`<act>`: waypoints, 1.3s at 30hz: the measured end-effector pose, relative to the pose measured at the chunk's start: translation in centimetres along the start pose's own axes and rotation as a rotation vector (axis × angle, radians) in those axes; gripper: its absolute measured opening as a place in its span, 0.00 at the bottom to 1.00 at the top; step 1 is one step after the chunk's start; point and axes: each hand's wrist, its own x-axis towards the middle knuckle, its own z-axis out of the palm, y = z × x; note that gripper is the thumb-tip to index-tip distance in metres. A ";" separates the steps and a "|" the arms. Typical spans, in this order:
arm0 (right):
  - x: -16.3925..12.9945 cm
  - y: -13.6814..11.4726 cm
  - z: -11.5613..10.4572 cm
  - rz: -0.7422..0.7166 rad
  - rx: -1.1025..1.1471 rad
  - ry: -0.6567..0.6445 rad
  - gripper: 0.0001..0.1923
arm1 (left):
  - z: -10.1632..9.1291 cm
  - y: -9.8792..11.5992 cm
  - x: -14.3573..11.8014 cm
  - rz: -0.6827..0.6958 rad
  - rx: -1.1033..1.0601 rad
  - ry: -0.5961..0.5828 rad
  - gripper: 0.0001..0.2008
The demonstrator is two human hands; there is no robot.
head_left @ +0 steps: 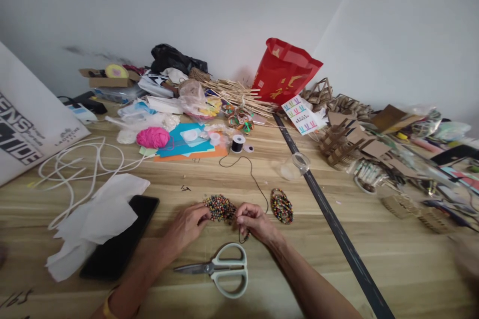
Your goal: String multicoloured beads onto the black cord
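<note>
The scissors (220,269) lie nearest you on the desk (392,254). Your left hand (187,227) and right hand (256,222) both pinch the beaded strand (220,208).

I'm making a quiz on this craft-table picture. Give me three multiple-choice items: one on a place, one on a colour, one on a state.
1. Where do the scissors lie?
A. on the wooden table just nearer the camera than the hands
B. on the red bag
C. on the pink yarn

2. What colour is the ball of yarn?
A. green
B. pink
C. black

3. What are the left hand and right hand doing?
A. resting flat, empty
B. gripping the scissors
C. pinching a bunch of coloured beads

Answers: 1 A, they lie below the hands in the picture; 2 B, it is bright pink; 3 C, fingers of both hands close on the beads.
</note>
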 end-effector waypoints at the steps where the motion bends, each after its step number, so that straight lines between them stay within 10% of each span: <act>1: 0.0 0.0 0.1 -0.011 -0.013 0.009 0.14 | 0.1 0.0 0.0 0.005 -0.012 0.013 0.09; 22: -0.7 0.1 1.6 -0.418 -0.764 -0.068 0.10 | 2.2 2.4 -0.7 0.055 -0.253 0.036 0.14; 39: -1.3 -1.5 0.5 -0.270 -0.791 -0.006 0.16 | 1.5 2.0 -0.4 0.013 -0.320 -0.009 0.12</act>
